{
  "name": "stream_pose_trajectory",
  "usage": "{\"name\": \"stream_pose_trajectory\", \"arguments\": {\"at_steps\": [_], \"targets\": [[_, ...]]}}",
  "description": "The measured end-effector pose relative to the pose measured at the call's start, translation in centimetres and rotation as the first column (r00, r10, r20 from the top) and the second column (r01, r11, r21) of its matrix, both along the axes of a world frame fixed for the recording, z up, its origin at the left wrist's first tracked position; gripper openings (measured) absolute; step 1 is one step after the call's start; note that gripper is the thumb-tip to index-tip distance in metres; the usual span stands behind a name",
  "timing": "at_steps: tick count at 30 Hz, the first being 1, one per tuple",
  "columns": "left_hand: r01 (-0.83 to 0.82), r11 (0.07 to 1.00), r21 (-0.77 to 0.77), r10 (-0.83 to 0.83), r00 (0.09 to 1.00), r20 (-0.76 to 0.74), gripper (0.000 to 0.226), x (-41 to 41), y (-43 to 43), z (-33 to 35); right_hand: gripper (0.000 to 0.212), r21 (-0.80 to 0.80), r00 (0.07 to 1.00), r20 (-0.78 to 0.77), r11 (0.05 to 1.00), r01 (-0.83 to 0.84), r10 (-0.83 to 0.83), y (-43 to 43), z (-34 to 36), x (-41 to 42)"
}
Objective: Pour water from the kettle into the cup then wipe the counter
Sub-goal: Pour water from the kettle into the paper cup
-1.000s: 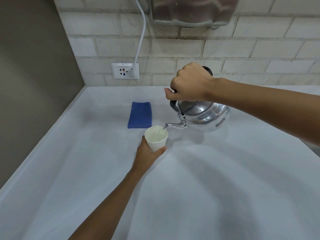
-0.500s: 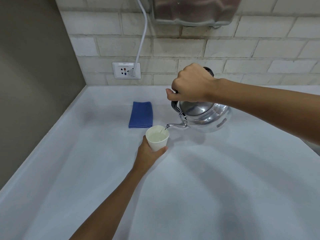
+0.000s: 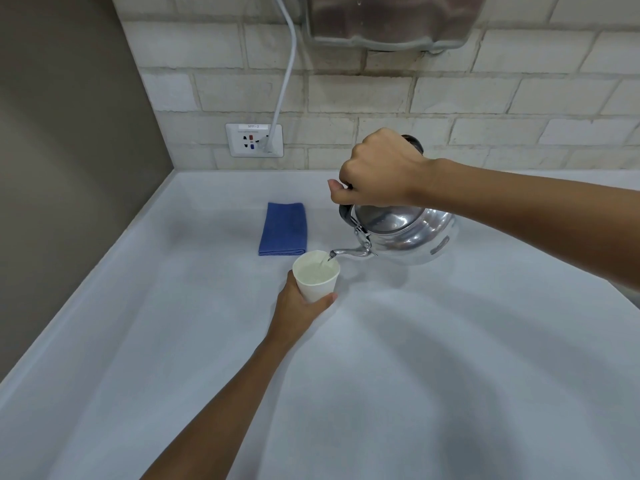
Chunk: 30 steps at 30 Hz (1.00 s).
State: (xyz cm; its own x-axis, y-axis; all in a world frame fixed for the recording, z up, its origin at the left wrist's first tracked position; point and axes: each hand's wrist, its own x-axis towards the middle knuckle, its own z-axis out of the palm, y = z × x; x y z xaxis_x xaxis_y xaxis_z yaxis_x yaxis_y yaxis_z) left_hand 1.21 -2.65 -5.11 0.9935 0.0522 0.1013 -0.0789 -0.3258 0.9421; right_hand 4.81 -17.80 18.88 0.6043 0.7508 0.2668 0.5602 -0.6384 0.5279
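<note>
Person's two arms, seen from the head camera. Left hand (image 3: 298,308) and right hand (image 3: 375,171) are bare: no gloves. Both forearms are uncovered to the frame edges, with no sleeve or cuff in view. No watch or band shows at either wrist. Fingers are mostly hidden, so rings cannot be ruled out; the visible knuckles carry none.

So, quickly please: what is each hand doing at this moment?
Left hand: closed around the paper cup.
Right hand: closed on the handle of the kettle, tilted over the cup.
</note>
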Motion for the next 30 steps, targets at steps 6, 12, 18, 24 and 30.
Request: {"name": "stream_pose_trajectory", "arguments": {"at_steps": [6,12,18,24,30], "targets": [[-0.01,1.0,-0.002,0.01,1.0,-0.009,0.078,-0.1,0.0,0.1,0.054,0.03,1.0,-0.018,1.0,0.009,-0.008,-0.1,-0.1,0.0],[-0.017,1.0,-0.001,0.017,1.0,-0.008,0.076,-0.2,-0.1,0.4,0.048,0.133,0.996,-0.053,0.988,0.072,-0.066,-1.3,-0.8,0.4],[-0.016,1.0,0.011,0.016,1.0,-0.01,0.076,-0.4,-0.1,0.5,0.047,0.324,0.984,-0.078,0.929,0.178,-0.161,-3.4,-2.0,1.7],[-0.033,0.999,0.017,0.034,0.999,-0.032,0.077,-0.4,-0.1,0.5,0.051,0.442,0.95,-0.168,0.841,0.312,-0.264,-5.2,-4.0,4.5],[-0.02,1.0,0.021,0.022,0.998,-0.053,0.081,-0.7,-0.2,1.1,0.052,0.627,0.891,-0.318,0.633,0.454,-0.324,-6.5,-6.1,7.7]]}}
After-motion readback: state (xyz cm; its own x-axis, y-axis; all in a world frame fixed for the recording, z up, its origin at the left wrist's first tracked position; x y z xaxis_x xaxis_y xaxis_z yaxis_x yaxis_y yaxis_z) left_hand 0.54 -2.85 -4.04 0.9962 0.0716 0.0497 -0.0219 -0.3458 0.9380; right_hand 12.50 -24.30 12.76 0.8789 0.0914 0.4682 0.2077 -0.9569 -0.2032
